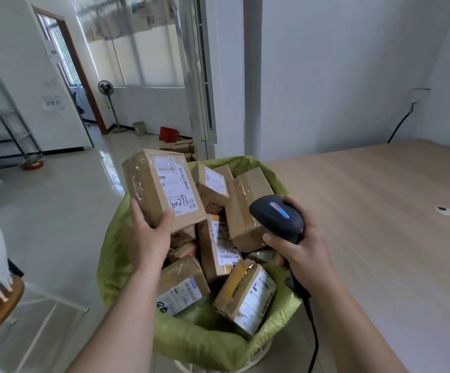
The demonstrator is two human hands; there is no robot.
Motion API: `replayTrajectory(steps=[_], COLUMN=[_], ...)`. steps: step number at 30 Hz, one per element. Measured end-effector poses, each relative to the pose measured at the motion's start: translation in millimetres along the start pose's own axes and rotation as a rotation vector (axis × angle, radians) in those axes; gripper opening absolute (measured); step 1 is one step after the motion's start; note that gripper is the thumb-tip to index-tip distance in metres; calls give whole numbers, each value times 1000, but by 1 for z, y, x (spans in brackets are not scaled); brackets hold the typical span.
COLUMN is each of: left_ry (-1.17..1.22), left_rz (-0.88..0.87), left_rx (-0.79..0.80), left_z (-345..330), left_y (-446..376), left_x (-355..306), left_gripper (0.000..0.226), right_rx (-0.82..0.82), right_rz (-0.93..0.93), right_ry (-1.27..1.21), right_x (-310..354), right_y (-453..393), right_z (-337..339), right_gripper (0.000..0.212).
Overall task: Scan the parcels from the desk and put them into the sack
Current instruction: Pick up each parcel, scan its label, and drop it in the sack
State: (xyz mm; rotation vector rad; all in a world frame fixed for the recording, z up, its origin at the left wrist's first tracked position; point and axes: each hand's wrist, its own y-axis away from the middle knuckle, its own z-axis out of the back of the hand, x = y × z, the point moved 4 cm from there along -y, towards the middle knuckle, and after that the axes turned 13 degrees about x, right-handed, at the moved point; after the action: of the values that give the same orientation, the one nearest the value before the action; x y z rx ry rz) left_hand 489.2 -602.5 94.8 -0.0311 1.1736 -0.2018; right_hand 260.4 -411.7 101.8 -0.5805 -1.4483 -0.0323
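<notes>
Head view, taking the green sack (191,343) as landmark: right hand (303,254) at its table-side rim is wrapped around the scanner (276,218); left hand (148,238) pinches a labelled parcel (162,187) by its bottom corner above the sack's far half. With boxes heaped to the rim, that parcel could slide off onto the floor

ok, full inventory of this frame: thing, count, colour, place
held parcel: 1, brown, white label, above the sack
parcels in sack: about eight visible, brown, piled
sack: 1, green, beside desk
scanner: 1, black with blue stripe, corded
desk: 1, light wood, right
fan: 1, black, far left by doorway
shelving: 1, grey metal, left wall
left hand: grips the held parcel's lower end
right hand: grips the scanner handle
</notes>
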Motion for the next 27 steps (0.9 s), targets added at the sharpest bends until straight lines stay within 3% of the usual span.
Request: replayTrajectory(steps=[8, 17, 22, 27], left_ry=[-392, -655, -718, -636], left_rz=[2, -230, -236, -210], left_rx=[-52, -103, 41, 113], left_z=[33, 31, -8, -33], left_y=[-72, -169, -218, -226], left_x=[-1, -8, 2, 11], left_gripper=[88, 90, 99, 76], right_rx=[-2, -75, -161, -270], right_rz=[-19, -44, -87, -87], right_ry=[54, 129, 176, 221], right_x=[-6, -20, -32, -29], right_y=[-48, -90, -82, -62], right_z=[-46, -88, -81, -64], right_gripper=[74, 75, 80, 75])
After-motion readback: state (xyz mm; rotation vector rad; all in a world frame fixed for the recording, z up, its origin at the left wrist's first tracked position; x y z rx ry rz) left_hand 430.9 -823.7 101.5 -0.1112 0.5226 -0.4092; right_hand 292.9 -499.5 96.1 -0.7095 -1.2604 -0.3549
